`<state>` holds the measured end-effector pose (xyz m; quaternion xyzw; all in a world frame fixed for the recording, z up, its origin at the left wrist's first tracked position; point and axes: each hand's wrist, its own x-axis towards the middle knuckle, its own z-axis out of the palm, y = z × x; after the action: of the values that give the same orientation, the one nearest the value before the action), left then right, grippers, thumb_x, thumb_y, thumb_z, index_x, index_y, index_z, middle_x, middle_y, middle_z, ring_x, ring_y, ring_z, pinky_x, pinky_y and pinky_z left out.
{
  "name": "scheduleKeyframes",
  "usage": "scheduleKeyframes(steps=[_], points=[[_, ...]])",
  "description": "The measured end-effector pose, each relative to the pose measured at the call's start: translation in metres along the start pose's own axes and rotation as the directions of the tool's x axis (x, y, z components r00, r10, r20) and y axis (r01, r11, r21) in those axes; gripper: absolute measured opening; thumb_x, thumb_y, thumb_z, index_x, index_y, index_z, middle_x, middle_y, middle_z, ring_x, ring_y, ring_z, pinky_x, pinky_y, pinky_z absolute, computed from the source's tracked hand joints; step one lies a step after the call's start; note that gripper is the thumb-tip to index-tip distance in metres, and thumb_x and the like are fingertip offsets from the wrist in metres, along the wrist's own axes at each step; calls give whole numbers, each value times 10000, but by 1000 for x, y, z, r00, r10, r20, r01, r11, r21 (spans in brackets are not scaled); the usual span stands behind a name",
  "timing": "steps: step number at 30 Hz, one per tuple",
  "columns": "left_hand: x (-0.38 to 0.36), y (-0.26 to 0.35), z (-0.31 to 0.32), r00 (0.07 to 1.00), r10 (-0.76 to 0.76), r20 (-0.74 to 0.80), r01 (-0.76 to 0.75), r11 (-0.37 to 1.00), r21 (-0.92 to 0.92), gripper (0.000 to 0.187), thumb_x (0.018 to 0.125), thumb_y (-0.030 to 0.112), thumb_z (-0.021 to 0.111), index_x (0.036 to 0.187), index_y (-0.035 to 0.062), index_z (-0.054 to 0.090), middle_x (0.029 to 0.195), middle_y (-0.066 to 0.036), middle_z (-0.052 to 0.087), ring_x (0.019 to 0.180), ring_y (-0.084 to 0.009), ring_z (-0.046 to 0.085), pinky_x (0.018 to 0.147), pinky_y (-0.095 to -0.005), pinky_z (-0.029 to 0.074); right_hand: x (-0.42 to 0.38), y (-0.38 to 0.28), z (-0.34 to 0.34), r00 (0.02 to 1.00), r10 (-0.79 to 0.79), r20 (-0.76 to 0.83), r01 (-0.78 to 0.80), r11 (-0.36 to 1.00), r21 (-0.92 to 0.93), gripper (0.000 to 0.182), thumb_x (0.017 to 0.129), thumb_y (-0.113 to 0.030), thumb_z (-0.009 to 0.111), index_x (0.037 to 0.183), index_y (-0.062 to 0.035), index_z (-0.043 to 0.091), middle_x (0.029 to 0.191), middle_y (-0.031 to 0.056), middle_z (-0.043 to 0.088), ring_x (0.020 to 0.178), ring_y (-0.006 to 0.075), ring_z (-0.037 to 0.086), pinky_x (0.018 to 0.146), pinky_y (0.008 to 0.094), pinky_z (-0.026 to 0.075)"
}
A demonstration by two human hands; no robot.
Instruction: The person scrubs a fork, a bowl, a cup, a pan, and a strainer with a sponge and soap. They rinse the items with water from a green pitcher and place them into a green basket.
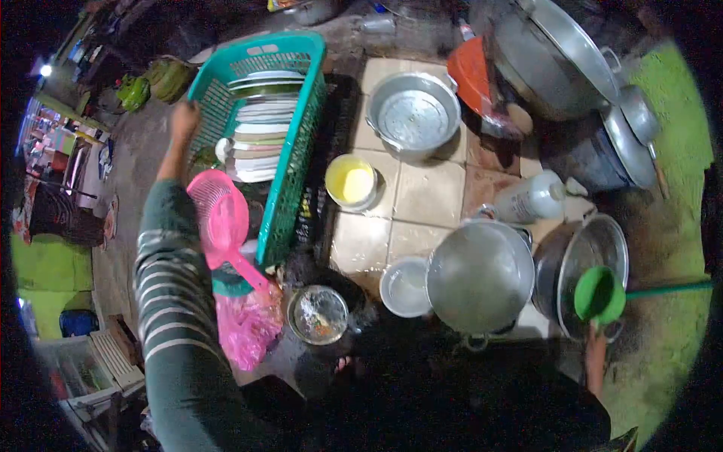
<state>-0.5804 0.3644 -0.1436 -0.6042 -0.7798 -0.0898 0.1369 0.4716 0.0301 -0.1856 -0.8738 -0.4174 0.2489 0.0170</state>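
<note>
My left hand (185,120) is closed at the left rim of a long teal plastic basket (315,98), its fingers partly hidden. White plates (260,128) stand on edge in a row inside the basket. Low on the right, my right hand (595,358) is closed around the handle of a green dipper (600,294). The dipper is over the near side of a large metal pot (619,245). Below my left forearm, a pink plastic strainer (218,203) leans at the basket's near end.
A metal basin (414,113), a yellow-lined tub (352,182), a small bowl (405,288) and a wide pot of cloudy water (480,276) stand on the tiles. A white jug (531,197) lies beside them. Large pots (553,56) lean at upper right. A pink bag (248,328) and scrap bowl (318,314) are nearby.
</note>
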Motion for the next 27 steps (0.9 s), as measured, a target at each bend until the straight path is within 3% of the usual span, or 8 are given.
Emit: scheduleKeyframes(steps=[1,5,9,12,14,18,24,27], points=[[-15,62,-57,962,-187,-197,175,982,-74,346,888,355,505,952,22,571,908,-234,622,840,-394,608,698,-448,474,0,-16,3,1000,18,1,-18,1000,20,650,929,-475,416,1327,37,369,1214,300,503,1096,391,512,887,424,401],[-94,238,-201,825,155,-543,-386,857,-342,190,912,210,525,967,42,596,890,-152,639,805,-307,618,712,-363,478,65,-6,44,990,-141,17,140,950,-278,535,924,-290,424,1340,28,315,1014,304,575,867,440,572,726,471,450],[-237,358,-194,901,425,-87,-384,687,-617,224,773,98,625,992,82,587,885,-106,615,807,-297,603,719,-366,487,170,70,109,893,-450,19,435,851,-292,518,874,-170,459,1327,42,325,915,283,587,794,419,568,703,485,444],[-330,420,-126,522,795,308,-537,587,-606,502,729,189,691,1163,21,504,1164,-181,539,1060,-336,537,881,-423,449,154,37,117,766,-630,-127,636,772,8,366,872,-177,493,1174,27,454,716,183,579,599,320,555,547,419,449],[-395,425,-39,444,808,388,-661,587,-467,697,711,233,711,1275,-20,389,1334,-209,401,1185,-361,441,960,-438,399,101,-29,68,878,-344,332,15,715,699,223,930,-220,441,847,-24,510,549,79,504,438,190,490,422,310,413],[-444,437,24,581,767,271,-687,641,-342,884,664,318,749,1330,-48,297,1384,-214,328,1241,-383,367,994,-484,358,52,-62,42,896,-209,393,-371,136,918,276,907,-230,525,656,-137,458,459,-51,335,334,50,289,294,210,230],[-453,451,25,671,667,322,-549,740,-388,1028,543,450,796,1317,-32,322,1381,-215,318,1262,-400,326,995,-519,335,-58,-98,-5,942,-222,250,-208,196,958,145,894,-245,541,902,-110,488,494,-67,338,352,37,292,292,211,208],[-446,452,25,628,599,496,-496,800,-338,1010,525,453,806,1322,37,346,1347,-227,346,1212,-419,362,967,-507,368,-53,-79,1,816,-499,292,95,613,784,265,904,-290,513,1033,-59,508,636,-19,483,447,59,382,375,227,302]])
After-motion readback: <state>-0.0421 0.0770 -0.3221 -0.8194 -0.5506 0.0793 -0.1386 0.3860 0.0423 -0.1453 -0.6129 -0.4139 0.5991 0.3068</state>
